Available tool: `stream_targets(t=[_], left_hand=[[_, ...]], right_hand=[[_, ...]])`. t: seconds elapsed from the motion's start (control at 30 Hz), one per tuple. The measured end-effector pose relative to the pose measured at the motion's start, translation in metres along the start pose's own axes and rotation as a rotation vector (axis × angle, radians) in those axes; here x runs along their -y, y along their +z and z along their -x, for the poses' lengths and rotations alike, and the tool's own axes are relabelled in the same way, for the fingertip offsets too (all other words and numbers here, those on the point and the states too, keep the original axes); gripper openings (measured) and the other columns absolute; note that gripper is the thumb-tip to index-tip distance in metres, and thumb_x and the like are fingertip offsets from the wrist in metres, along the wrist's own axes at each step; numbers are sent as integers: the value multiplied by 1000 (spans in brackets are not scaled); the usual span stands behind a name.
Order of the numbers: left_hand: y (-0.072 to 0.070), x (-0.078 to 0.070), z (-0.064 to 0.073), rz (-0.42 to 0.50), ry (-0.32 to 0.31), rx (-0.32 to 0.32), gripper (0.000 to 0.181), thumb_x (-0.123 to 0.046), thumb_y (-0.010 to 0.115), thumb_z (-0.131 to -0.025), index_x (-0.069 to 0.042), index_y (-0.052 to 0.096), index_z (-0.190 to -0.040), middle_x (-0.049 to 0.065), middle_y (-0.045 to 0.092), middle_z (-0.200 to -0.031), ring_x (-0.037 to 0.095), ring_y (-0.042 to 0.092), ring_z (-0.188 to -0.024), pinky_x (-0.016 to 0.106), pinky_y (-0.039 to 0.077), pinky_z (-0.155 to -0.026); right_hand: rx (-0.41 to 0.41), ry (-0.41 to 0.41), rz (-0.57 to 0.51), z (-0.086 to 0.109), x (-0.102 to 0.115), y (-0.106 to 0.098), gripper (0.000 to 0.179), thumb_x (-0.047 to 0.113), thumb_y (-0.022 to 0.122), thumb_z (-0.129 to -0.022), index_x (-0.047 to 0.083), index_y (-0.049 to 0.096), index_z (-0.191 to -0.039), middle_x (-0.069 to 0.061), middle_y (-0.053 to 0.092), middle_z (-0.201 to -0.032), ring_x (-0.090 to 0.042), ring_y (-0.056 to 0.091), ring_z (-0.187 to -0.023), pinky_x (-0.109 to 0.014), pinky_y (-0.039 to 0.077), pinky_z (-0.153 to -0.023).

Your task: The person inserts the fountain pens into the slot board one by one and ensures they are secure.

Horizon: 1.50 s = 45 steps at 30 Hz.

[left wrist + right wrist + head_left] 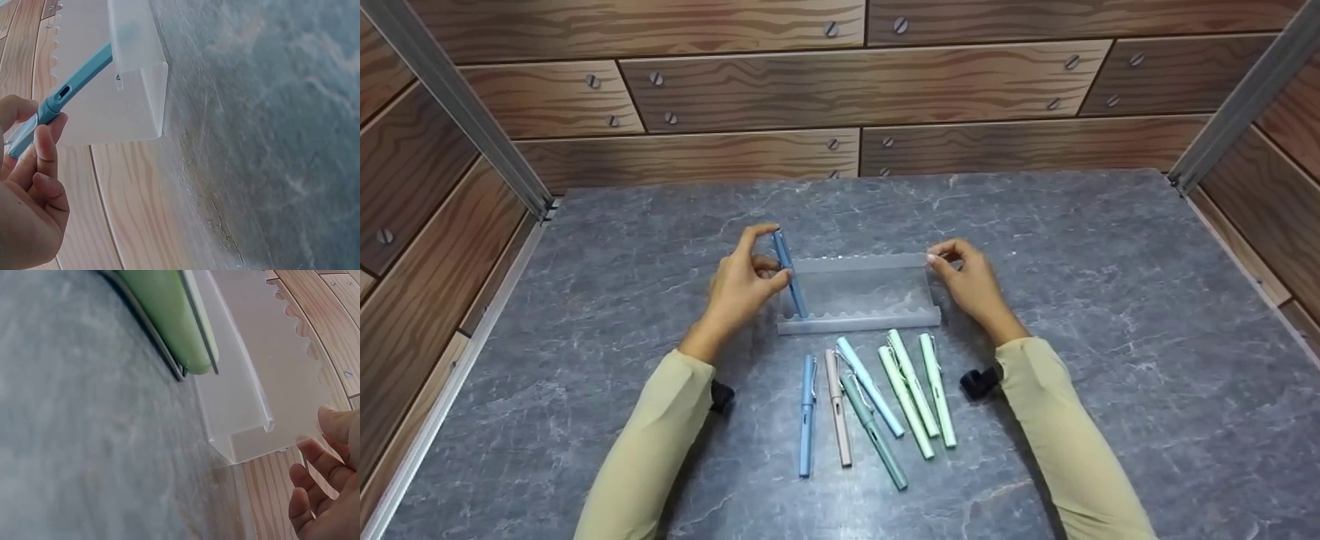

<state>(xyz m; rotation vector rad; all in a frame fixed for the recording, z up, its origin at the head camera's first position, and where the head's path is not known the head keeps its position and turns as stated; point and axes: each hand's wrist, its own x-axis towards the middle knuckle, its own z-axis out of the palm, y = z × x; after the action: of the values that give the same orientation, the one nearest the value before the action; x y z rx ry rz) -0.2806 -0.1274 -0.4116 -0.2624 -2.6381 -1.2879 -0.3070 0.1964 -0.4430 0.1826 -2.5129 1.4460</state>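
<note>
A translucent pen rack (859, 324) with scalloped front and back edges lies in the middle of the table. At its left end, my left hand (735, 289) holds a blue pen (783, 251) between thumb and fingers, the pen slanting with its lower end at the front rail. The left wrist view shows that lower end passing behind the rail's frosted lip (138, 50). At the back right corner, my right hand (971, 285) pinches the rack's edge with thumb and index finger, while the other fingers (304, 481) are loosely bent.
In front of the rack lie several capped pens: a blue pen (807, 420), a taupe pen (837, 412), a dark green pen (877, 439), a light blue pen (870, 386) and light green pens (937, 397). Wood-patterned panels (780, 90) wall the marbled table (1110, 300).
</note>
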Motion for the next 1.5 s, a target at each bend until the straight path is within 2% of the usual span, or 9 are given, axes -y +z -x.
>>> stream_targets(t=[0.17, 0.57, 0.97, 1.17, 1.33, 1.5], left_hand=[[0, 0, 0, -2, 14, -13, 60, -20, 72, -84, -27, 46, -138, 2, 75, -89, 15, 64, -71, 29, 42, -58], [-1, -1, 1, -4, 23, -32, 61, -20, 73, -84, -27, 46, -138, 2, 75, -89, 14, 61, -69, 29, 41, -58], [-3, -2, 2, 4, 56, -79, 61, -18, 74, -83, -25, 48, -137, 2, 76, -90, 11, 57, -65, 28, 39, -56], [-4, -2, 1, -4, 94, -103, 60, -15, 73, -82, -22, 49, -137, 5, 76, -89, 12, 57, -62, 27, 38, -53], [-6, -2, 0, -20, 130, -119, 59, -14, 73, -83, -21, 50, -136, 5, 76, -87, 11, 54, -59, 27, 35, -50], [-8, -2, -2, -35, 140, -120, 59, -15, 73, -83, -22, 49, -137, 4, 76, -86, 9, 53, -57, 25, 33, -49]], right_hand=[[3, 8, -10, 0, 0, 0, 17, 9, 63, -92, -4, 63, -102, -20, 65, -103, -26, 57, -97, -21, 39, -77], [31, 15, -16, 0, -3, -1, 19, 12, 63, -93, -3, 62, -104, -21, 65, -106, -31, 58, -100, -26, 39, -79], [33, 10, -15, 0, -4, -2, 18, 11, 63, -93, -4, 62, -103, -21, 65, -104, -30, 59, -99, -25, 40, -79], [25, 4, -19, 1, -4, 0, 18, 11, 64, -92, -4, 62, -103, -21, 65, -103, -29, 59, -97, -22, 39, -77], [46, 12, -22, 1, -3, -1, 19, 12, 62, -94, -3, 62, -104, -21, 65, -106, -31, 59, -100, -28, 41, -81], [61, 8, -22, 1, -3, -3, 19, 12, 61, -95, -3, 61, -105, -21, 64, -107, -32, 58, -101, -32, 41, -84]])
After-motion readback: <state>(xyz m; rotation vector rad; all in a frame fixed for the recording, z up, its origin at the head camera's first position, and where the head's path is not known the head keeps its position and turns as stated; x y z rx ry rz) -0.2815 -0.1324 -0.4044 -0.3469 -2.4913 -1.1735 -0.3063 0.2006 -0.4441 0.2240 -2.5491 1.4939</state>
